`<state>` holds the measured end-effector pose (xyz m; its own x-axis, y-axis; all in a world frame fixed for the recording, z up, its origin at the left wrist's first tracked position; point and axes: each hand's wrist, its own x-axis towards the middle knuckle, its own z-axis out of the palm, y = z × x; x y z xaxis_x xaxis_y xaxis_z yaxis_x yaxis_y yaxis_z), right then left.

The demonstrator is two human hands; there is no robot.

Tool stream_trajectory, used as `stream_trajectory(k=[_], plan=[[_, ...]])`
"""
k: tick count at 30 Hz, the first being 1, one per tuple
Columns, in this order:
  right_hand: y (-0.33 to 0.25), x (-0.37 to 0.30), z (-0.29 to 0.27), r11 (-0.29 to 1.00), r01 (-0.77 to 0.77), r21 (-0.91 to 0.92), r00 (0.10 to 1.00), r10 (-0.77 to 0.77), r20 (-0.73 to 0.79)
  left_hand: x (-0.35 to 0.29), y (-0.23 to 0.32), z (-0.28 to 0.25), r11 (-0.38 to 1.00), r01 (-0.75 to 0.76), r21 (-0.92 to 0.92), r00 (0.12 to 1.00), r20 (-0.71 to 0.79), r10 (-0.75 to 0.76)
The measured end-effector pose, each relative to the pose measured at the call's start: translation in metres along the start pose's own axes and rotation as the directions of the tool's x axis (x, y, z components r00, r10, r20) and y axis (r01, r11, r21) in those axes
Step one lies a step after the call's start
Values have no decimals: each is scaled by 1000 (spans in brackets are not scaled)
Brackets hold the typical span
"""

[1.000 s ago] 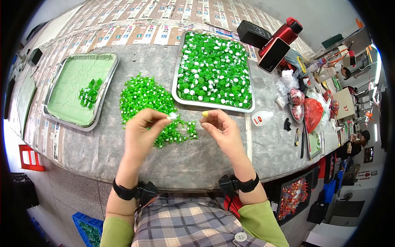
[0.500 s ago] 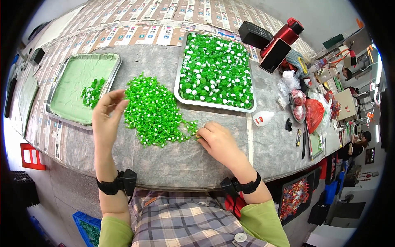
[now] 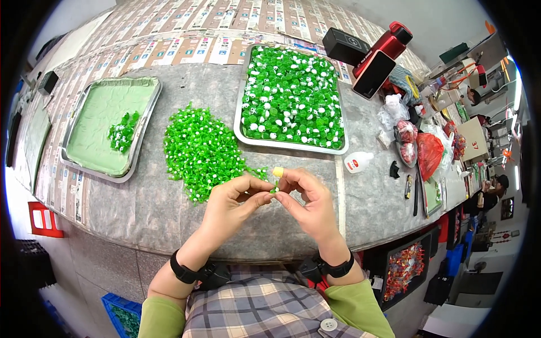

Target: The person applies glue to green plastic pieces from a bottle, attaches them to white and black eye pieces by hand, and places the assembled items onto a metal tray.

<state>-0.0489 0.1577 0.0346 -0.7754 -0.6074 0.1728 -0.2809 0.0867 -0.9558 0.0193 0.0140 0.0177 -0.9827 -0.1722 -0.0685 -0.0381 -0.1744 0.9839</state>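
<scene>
My left hand [image 3: 232, 207] and my right hand [image 3: 311, 205] meet over the near part of the table, fingertips pinched together on a small green plastic piece with a white part [image 3: 274, 190]. Fingers cover most of it. A yellow wrap [image 3: 278, 172] sits on my right index finger. Just beyond my left hand lies a heap of small bright green and white pieces [image 3: 204, 149]. To the left, a metal tray [image 3: 90, 115] lined in pale green bears a small cluster of green-and-white pieces [image 3: 122, 133]. Farther off, another tray [image 3: 290, 147] is filled with green and white round pieces.
Right of the full tray stands a white squeeze bottle [image 3: 359, 162]. Behind it are a dark phone [image 3: 374, 75], a red flask [image 3: 389, 45] and a black box [image 3: 345, 47]. Plastic bags, including a red one [image 3: 430, 153], and a cutter [image 3: 408, 186] lie along the right side.
My left hand has come from beside the left tray to meet my right hand. The right hand has drawn slightly nearer from the heap's edge, and both now pinch a green piece.
</scene>
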Motion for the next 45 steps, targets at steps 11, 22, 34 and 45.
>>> stream_trajectory(k=[11,22,34,45], plan=[[6,-5,8,971,-108,215,985,134,-112,3,-6,-6,980,6,-199,1000,17,-3],[-2,1,12,995,47,-85,993,-55,-100,7,-11,-15,876,176,-449,984,118,-137],[71,-9,-129,950,-106,-292,632,-163,-757,7,-9,-16,849,170,-500,985,79,-151],[25,-4,-89,996,-88,7,860,79,-505,7,-10,-18,805,219,-551,975,98,-199]])
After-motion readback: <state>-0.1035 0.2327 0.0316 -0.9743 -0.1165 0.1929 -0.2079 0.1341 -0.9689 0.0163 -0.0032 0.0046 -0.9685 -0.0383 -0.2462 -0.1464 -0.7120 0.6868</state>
